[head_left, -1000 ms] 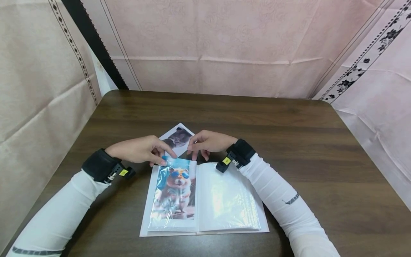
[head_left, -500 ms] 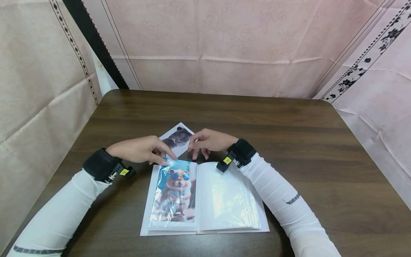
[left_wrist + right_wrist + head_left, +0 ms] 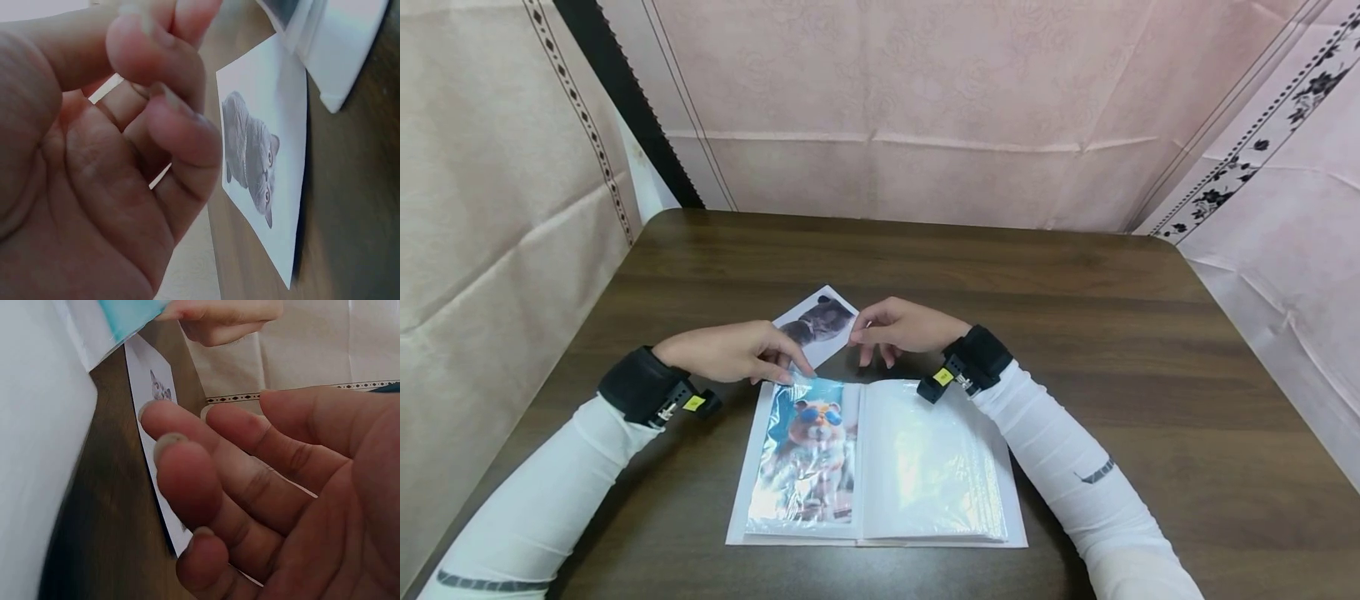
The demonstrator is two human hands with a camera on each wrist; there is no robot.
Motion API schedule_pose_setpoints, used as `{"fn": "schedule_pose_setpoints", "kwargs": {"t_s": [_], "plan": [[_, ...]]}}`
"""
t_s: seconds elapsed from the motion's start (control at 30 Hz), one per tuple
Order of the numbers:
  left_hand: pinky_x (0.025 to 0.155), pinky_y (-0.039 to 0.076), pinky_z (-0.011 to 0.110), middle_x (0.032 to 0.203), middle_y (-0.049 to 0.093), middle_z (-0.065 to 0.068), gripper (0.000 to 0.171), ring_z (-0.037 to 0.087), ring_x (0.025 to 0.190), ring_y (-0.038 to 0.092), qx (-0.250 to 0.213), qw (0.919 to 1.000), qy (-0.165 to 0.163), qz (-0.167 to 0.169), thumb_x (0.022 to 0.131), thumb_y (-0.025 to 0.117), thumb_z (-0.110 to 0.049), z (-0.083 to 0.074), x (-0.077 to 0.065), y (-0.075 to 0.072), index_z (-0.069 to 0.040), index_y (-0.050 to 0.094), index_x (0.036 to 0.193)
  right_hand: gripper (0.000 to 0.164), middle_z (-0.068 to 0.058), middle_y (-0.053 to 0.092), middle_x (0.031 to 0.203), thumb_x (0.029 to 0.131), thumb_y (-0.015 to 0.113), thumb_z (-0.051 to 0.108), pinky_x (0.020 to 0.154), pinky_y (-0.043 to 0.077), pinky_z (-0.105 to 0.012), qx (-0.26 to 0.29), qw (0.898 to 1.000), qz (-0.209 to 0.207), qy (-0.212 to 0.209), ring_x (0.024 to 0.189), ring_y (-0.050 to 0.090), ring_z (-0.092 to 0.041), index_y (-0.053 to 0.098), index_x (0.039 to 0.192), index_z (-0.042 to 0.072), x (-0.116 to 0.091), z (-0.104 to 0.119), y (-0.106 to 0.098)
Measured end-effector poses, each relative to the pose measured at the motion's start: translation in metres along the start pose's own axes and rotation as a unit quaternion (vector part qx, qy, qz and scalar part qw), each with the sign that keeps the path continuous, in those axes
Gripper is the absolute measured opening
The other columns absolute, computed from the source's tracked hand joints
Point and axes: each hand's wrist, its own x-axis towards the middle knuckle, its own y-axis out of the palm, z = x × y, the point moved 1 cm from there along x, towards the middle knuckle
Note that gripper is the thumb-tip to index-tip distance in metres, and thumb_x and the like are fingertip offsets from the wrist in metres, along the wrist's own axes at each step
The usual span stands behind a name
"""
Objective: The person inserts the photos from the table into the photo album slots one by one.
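An open photo album (image 3: 934, 467) lies near the front of the table. A bear photo (image 3: 817, 425) with blue sunglasses sits inside its left clear sleeve. At the sleeve's top left my left hand (image 3: 748, 350) holds the photo's top edge, thumb and index fingertips on it. My right hand (image 3: 906, 325) hovers beyond the album's top, fingers loosely bent with nothing between them. Behind the album lies a white-bordered cat photo (image 3: 817, 325), partly covered by the left fingers in the head view; the left wrist view shows the grey cat (image 3: 253, 156) plainly.
The dark wooden table (image 3: 1112, 375) extends around the album. Pale patterned cloth (image 3: 970, 108) hangs along its back and both sides. The right album page is a blank, shiny clear sleeve (image 3: 932, 475).
The bear photo has slid down in its sleeve, its top edge lower and less of it sticking out. My right hand has shifted slightly away to the right.
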Motion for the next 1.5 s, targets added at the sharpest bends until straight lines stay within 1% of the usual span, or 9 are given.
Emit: {"fn": "schedule_pose_setpoints", "kwargs": {"t_s": [0.17,0.43,0.53,0.73,0.93,1.1,1.23,1.37,1.5], "plan": [[0.066,0.051,0.024,0.095,0.065,0.0,0.025,0.03,0.079,0.061,-0.004,1.0,0.004,0.006,0.1,0.064,-0.017,-0.001,0.001,0.001,-0.022,0.073,0.123,0.026,-0.019,0.073,0.097,0.106,0.054,0.018,0.063,0.05,-0.03,-0.023,1.0,-0.015,0.009,0.074,0.059,-0.045,0.067,0.118,0.0,-0.012,0.001,-0.001],[0.067,0.052,0.024,0.11,0.07,-0.003,0.025,0.024,0.086,0.063,-0.012,0.9998,0.008,0.012,0.1,0.064,-0.016,0.002,0.002,0.003,-0.021,0.074,0.122,0.025,-0.016,0.071,0.095,0.105,0.056,0.019,0.067,0.051,-0.03,-0.046,0.998,-0.032,0.014,0.073,0.06,-0.036,0.068,0.119,0.002,-0.036,0.003,0.003],[0.067,0.052,0.026,0.108,0.07,-0.002,0.024,0.022,0.085,0.063,-0.016,0.9998,0.004,0.011,0.099,0.066,-0.016,0.004,0.002,0.004,-0.02,0.075,0.121,0.024,-0.013,0.071,0.094,0.105,0.056,0.018,0.067,0.05,-0.029,-0.066,0.997,-0.04,0.009,0.073,0.06,-0.03,0.068,0.119,0.002,-0.045,0.001,0.004],[0.066,0.054,0.031,0.087,0.066,0.001,0.015,0.018,0.073,0.061,-0.017,0.9998,-0.009,-0.001,0.099,0.067,-0.015,0.007,0.003,0.005,-0.015,0.071,0.112,0.025,-0.006,0.072,0.097,0.105,0.056,0.017,0.076,0.055,-0.032,-0.107,0.992,-0.063,0.015,0.083,0.064,-0.021,0.07,0.12,0.005,-0.064,-0.003,0.007],[0.065,0.055,0.031,0.083,0.064,0.001,0.007,0.016,0.071,0.061,0.019,0.998,-0.039,-0.046,0.099,0.067,-0.021,0.012,0.006,0.006,-0.016,0.066,0.104,0.023,-0.003,0.071,0.097,0.103,0.059,0.019,0.077,0.05,-0.029,-0.152,0.984,-0.089,0.033,0.086,0.06,-0.016,0.072,0.117,0.005,-0.081,-0.006,0.012],[0.063,0.052,0.031,0.086,0.065,0.003,0.008,0.016,0.072,0.059,0.073,0.9863,-0.074,-0.128,0.098,0.068,-0.019,0.017,0.006,0.001,-0.015,0.069,0.104,0.02,-0.003,0.07,0.101,0.102,0.062,0.02,0.078,0.051,-0.028,-0.185,0.976,-0.107,0.047,0.087,0.059,-0.015,0.074,0.111,0.007,-0.094,-0.005,0.017],[0.059,0.046,0.03,0.086,0.064,0.004,0.019,0.017,0.07,0.055,0.123,0.9674,-0.126,-0.182,0.095,0.072,-0.018,0.021,0.003,-0.004,-0.009,0.07,0.111,0.018,-0.004,0.069,0.102,0.101,0.063,0.02,0.075,0.05,-0.027,-0.198,0.972,-0.113,0.059,0.086,0.057,-0.014,0.075,0.108,0.009,-0.099,-0.006,0.02],[0.062,0.043,0.032,0.093,0.065,0.007,0.033,0.02,0.075,0.055,0.152,0.9503,-0.185,-0.199,0.09,0.078,-0.026,0.023,0.0,-0.007,-0.006,0.069,0.114,0.018,-0.003,0.069,0.102,0.101,0.063,0.02,0.074,0.049,-0.026,-0.195,0.973,-0.112,0.056,0.086,0.057,-0.013,0.075,0.108,0.009,-0.1,-0.009,0.02],[0.067,0.043,0.033,0.101,0.062,0.011,0.052,0.023,0.084,0.055,0.153,0.9429,-0.22,-0.198,0.085,0.082,-0.038,0.026,-0.001,-0.008,-0.003,0.062,0.118,0.018,-0.003,0.07,0.103,0.101,0.063,0.019,0.076,0.05,-0.026,-0.192,0.974,-0.108,0.049,0.087,0.058,-0.014,0.075,0.109,0.009,-0.1,-0.009,0.018]]}}
